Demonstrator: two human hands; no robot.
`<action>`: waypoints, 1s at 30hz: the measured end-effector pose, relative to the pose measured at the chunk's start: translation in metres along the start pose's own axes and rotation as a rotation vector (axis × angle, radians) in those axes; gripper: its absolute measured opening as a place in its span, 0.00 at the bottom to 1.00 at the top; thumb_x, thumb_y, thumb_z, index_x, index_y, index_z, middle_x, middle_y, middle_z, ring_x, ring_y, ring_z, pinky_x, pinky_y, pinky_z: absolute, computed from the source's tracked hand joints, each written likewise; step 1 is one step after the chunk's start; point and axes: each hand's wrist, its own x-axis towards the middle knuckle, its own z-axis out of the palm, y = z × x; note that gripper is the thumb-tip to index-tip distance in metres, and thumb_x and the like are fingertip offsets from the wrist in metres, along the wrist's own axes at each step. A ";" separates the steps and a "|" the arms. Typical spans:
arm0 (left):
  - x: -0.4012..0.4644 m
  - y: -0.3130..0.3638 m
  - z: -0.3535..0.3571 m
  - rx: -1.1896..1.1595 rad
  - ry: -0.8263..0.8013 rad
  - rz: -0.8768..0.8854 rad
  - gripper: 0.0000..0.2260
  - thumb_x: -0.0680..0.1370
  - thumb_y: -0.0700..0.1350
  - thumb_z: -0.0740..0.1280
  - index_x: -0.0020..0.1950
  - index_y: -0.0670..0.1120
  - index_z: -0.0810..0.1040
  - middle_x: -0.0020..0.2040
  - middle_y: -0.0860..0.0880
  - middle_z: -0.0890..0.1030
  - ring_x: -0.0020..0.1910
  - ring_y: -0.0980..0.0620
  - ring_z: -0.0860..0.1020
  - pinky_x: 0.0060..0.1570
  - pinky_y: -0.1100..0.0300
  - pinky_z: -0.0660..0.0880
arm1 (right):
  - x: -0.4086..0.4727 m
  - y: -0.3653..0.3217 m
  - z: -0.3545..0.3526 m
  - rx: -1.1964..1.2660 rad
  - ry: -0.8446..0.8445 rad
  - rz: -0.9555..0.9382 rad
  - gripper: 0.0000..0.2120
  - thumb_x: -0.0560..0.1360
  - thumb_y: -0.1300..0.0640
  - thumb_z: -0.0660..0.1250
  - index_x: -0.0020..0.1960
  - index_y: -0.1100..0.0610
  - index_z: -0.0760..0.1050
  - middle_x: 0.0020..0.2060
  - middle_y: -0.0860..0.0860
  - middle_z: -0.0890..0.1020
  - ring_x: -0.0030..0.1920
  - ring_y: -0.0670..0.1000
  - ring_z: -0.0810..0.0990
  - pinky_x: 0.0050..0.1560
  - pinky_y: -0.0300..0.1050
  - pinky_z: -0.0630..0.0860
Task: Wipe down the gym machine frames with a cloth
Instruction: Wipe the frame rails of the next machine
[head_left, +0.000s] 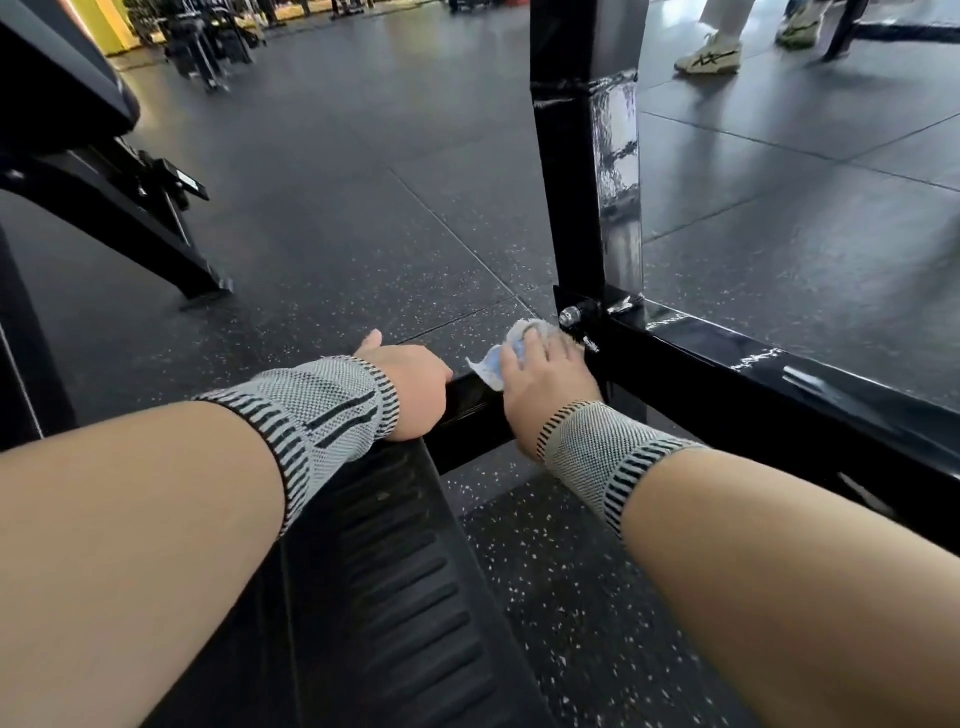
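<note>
A black steel machine frame stands low on the gym floor: a wet, streaked upright post (587, 171), a base rail (753, 384) running to the right, and a short cross bar (470, 402) toward me. My right hand (545, 384) presses a small white and blue cloth (498, 358) against the cross bar beside the bolted corner joint (571, 315). My left hand (413, 387) grips the top of the same bar just left of the cloth, its fingers curled over the far edge. Both wrists wear grey knit bands.
A ribbed black foot plate (405, 582) lies under my forearms. A bench frame (119, 208) stands at the left. A person's sneakers (709, 57) are on the floor at the top right. More machines (208, 47) stand far back on the speckled rubber floor (363, 208).
</note>
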 end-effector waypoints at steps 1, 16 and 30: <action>-0.001 0.000 0.001 -0.008 0.018 -0.003 0.23 0.82 0.40 0.51 0.77 0.51 0.60 0.75 0.55 0.64 0.77 0.52 0.54 0.73 0.39 0.43 | -0.003 -0.009 -0.001 0.021 0.017 -0.057 0.36 0.77 0.53 0.62 0.78 0.61 0.46 0.76 0.63 0.51 0.75 0.63 0.51 0.74 0.59 0.51; -0.004 -0.001 0.000 -0.067 0.039 0.006 0.26 0.80 0.39 0.51 0.76 0.58 0.59 0.74 0.57 0.66 0.76 0.55 0.56 0.73 0.37 0.43 | -0.017 -0.017 0.008 -0.003 0.062 -0.202 0.35 0.79 0.50 0.58 0.78 0.62 0.44 0.76 0.63 0.52 0.75 0.62 0.53 0.75 0.57 0.53; -0.008 0.034 -0.009 0.018 0.171 0.092 0.19 0.80 0.41 0.55 0.71 0.48 0.69 0.66 0.50 0.75 0.65 0.48 0.73 0.69 0.48 0.64 | -0.015 -0.007 0.015 0.087 0.113 -0.115 0.29 0.79 0.55 0.54 0.76 0.64 0.51 0.74 0.64 0.57 0.73 0.63 0.56 0.74 0.57 0.53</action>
